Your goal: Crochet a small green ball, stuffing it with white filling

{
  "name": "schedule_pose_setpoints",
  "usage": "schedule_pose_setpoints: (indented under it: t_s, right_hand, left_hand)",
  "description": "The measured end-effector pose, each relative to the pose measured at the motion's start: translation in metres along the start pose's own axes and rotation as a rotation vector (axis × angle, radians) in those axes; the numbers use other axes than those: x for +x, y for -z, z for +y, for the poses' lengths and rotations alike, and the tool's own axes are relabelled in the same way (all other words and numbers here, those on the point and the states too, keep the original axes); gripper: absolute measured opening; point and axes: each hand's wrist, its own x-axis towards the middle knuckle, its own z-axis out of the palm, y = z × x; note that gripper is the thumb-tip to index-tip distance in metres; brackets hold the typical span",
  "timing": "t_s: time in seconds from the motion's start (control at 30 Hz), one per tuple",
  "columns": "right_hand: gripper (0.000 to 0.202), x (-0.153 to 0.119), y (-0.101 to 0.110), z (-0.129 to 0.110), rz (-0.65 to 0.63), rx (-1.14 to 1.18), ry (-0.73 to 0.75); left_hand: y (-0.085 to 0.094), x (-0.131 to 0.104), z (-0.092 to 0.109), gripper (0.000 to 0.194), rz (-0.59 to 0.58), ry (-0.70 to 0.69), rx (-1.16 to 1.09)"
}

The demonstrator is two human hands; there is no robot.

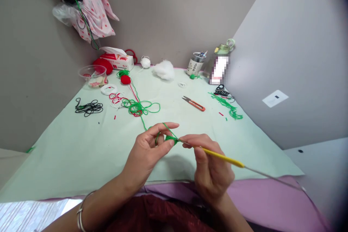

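While a small green knitted piece (171, 140) sits above the table (106, 163), pinched in the L hand (148, 146), the R hand (213, 165) grips a yellow-handled hook (223, 157), shaft at the piece's edge. Step in hand, apparently: working a stitch. Next move calls for steady tension on the green strand (170, 131) over L index. Beyond: yarn tangle (138, 107), orange snips (194, 104).

The only view, worn on the head, looks forward and down from above and behind the left grip (149, 148) and right grip (213, 170), near enough that both forearms (108, 194) enter from below. Beyond them it spans the surface (81, 148) to the back wall (174, 18), with a side wall (299, 54) rightward.
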Motion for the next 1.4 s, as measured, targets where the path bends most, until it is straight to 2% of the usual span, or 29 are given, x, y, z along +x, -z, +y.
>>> schedule_pose_setpoints:
  t_s: [0.1, 0.2, 0.27, 0.37, 0.43, 0.5, 0.57, 0.63, 0.7, 0.77, 0.8, 0.87, 0.93, 1.0, 1.1, 1.27, 1.4]
  right_hand:
    - [0.037, -0.006, -0.003, 0.006, -0.050, -0.194, 0.156]
    - [0.041, -0.008, -0.004, 0.011, -0.034, -0.344, 0.230]
    - [0.036, -0.006, -0.003, 0.012, 0.031, -0.228, 0.157]
    - [0.027, 0.003, -0.002, 0.008, 0.152, 0.120, -0.051]
    - [0.024, 0.009, -0.003, 0.006, 0.136, 0.259, -0.141]
    - [0.023, 0.011, -0.005, 0.006, 0.076, 0.258, -0.171]
    - [0.026, 0.008, -0.008, 0.006, 0.055, 0.157, -0.135]
    - [0.032, 0.002, -0.010, 0.007, 0.058, -0.008, -0.032]
    - [0.038, -0.003, -0.010, 0.009, 0.041, -0.174, 0.115]
    - [0.041, -0.004, -0.008, 0.010, 0.026, -0.230, 0.178]
    - [0.039, -0.003, -0.007, 0.011, 0.042, -0.195, 0.152]
    - [0.032, 0.002, -0.003, 0.010, 0.114, -0.026, 0.003]
    - [0.026, 0.007, -0.001, 0.009, 0.156, 0.181, -0.159]
    - [0.022, 0.010, -0.001, 0.008, 0.117, 0.305, -0.254]
    - [0.018, 0.009, -0.002, 0.008, 0.042, 0.299, -0.318]
    - [0.020, 0.008, -0.002, 0.013, 0.084, 0.445, -0.436]
    - [0.024, 0.010, 0.001, 0.009, 0.075, 0.423, -0.399]
  left_hand:
    - [-0.002, -0.001, 0.001, 0.039, 0.006, 0.010, -0.061]
    - [-0.003, 0.001, 0.004, 0.053, -0.073, 0.169, -0.256]
    - [-0.001, 0.003, 0.007, 0.051, -0.134, 0.270, -0.359]
    - [0.001, 0.005, 0.010, 0.042, -0.143, 0.255, -0.397]
    - [0.000, 0.004, 0.010, 0.041, -0.128, 0.205, -0.352]
    - [-0.002, 0.002, 0.007, 0.042, -0.105, 0.140, -0.269]
    - [-0.004, 0.001, 0.003, 0.041, -0.066, 0.071, -0.197]
    - [-0.006, 0.000, 0.000, 0.044, -0.028, 0.042, -0.195]
    - [-0.007, 0.002, -0.002, 0.046, -0.038, 0.094, -0.266]
    - [-0.005, 0.005, -0.002, 0.045, -0.105, 0.206, -0.361]
    - [-0.004, 0.006, -0.001, 0.041, -0.134, 0.253, -0.400]
    - [-0.001, 0.008, 0.001, 0.035, -0.149, 0.282, -0.438]
    - [0.000, 0.008, 0.004, 0.033, -0.115, 0.235, -0.418]
    - [0.000, 0.007, 0.004, 0.035, -0.101, 0.181, -0.344]
    - [-0.001, 0.003, 0.002, 0.035, -0.096, 0.112, -0.211]
    - [0.001, 0.002, 0.000, 0.032, -0.090, 0.086, -0.095]
    - [0.004, 0.002, 0.000, 0.029, -0.084, 0.072, -0.080]
